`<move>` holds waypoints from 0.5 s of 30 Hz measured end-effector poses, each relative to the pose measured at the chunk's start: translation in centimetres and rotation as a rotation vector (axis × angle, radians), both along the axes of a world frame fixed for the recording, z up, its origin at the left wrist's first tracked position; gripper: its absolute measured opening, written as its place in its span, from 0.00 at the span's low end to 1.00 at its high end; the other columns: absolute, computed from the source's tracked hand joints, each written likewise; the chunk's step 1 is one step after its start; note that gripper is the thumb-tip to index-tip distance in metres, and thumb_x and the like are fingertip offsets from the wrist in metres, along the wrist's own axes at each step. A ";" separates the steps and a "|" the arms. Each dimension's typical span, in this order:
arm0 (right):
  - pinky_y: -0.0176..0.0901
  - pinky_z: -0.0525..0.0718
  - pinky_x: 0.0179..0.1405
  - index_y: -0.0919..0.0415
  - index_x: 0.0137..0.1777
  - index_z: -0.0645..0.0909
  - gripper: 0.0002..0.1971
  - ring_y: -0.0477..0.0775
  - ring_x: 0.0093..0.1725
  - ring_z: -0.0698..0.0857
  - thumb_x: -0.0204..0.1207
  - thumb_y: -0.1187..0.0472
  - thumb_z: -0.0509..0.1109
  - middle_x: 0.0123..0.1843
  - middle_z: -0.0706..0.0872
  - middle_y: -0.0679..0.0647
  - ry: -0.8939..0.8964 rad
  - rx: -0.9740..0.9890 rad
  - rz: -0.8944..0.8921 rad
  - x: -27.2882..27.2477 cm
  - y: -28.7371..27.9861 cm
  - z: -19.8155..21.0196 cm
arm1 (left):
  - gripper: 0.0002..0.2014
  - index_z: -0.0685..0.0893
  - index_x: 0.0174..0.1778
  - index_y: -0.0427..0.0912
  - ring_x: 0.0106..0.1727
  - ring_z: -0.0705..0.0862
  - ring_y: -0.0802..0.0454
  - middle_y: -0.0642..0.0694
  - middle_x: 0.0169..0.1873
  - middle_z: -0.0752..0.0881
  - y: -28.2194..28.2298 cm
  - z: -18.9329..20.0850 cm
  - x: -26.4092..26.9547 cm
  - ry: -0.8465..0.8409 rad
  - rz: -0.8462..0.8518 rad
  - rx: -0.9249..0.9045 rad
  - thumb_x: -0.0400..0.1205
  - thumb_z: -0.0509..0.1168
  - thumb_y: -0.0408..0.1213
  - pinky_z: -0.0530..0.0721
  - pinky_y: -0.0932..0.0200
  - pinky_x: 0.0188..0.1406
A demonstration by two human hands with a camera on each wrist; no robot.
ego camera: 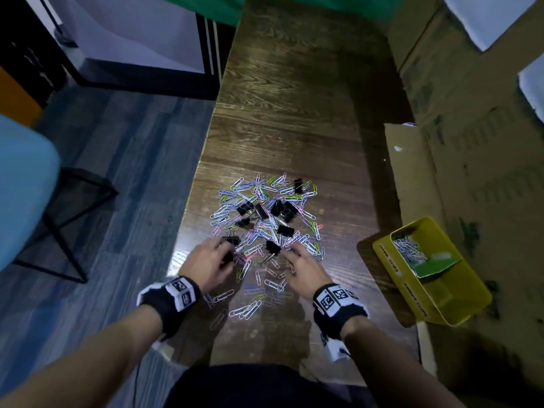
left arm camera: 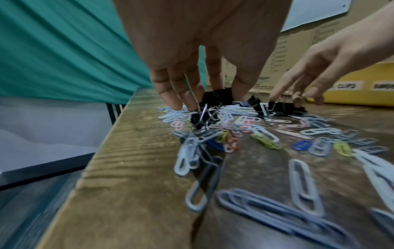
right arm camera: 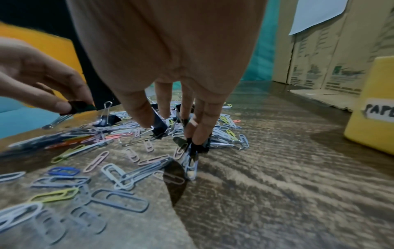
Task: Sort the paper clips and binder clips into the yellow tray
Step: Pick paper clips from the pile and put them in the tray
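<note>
A heap of coloured paper clips (ego camera: 265, 228) mixed with black binder clips (ego camera: 266, 209) lies on the wooden table (ego camera: 294, 113). My left hand (ego camera: 228, 254) pinches a black binder clip (left arm camera: 217, 96) at the heap's near left, and several paper clips hang tangled below its fingers (left arm camera: 192, 151). My right hand (ego camera: 287, 253) reaches down at the near right. Its thumb and fingertips (right arm camera: 198, 134) close round another black binder clip (right arm camera: 160, 124). The yellow tray (ego camera: 382, 251) sits at the right table edge, with paper clips in its far compartment.
Loose paper clips (ego camera: 250, 307) lie scattered between my wrists. Cardboard boxes (ego camera: 485, 172) stand along the right, behind the tray. The table's left edge (ego camera: 188, 216) drops to the floor, where a blue chair (ego camera: 26, 187) stands. A green cloth (left arm camera: 64, 50) hangs at the far end.
</note>
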State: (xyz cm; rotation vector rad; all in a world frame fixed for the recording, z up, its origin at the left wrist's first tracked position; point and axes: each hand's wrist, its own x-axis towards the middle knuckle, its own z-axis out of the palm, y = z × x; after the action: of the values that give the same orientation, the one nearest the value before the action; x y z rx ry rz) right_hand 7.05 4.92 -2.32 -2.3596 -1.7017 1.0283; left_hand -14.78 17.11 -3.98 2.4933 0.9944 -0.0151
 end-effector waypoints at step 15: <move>0.64 0.36 0.78 0.46 0.81 0.58 0.38 0.62 0.82 0.30 0.73 0.69 0.64 0.85 0.34 0.55 -0.143 0.129 0.199 -2.1 0.0 0.1 | 0.23 0.74 0.71 0.45 0.62 0.80 0.39 0.38 0.71 0.72 4.4 -1.1 2.1 -0.117 0.036 -0.066 0.79 0.67 0.37 0.82 0.45 0.60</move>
State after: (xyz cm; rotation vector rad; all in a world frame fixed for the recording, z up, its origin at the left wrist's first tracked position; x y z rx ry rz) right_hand 4.96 4.92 -2.18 -2.2683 -2.0215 0.7607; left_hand -12.67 21.56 -5.06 2.3869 0.9740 0.1071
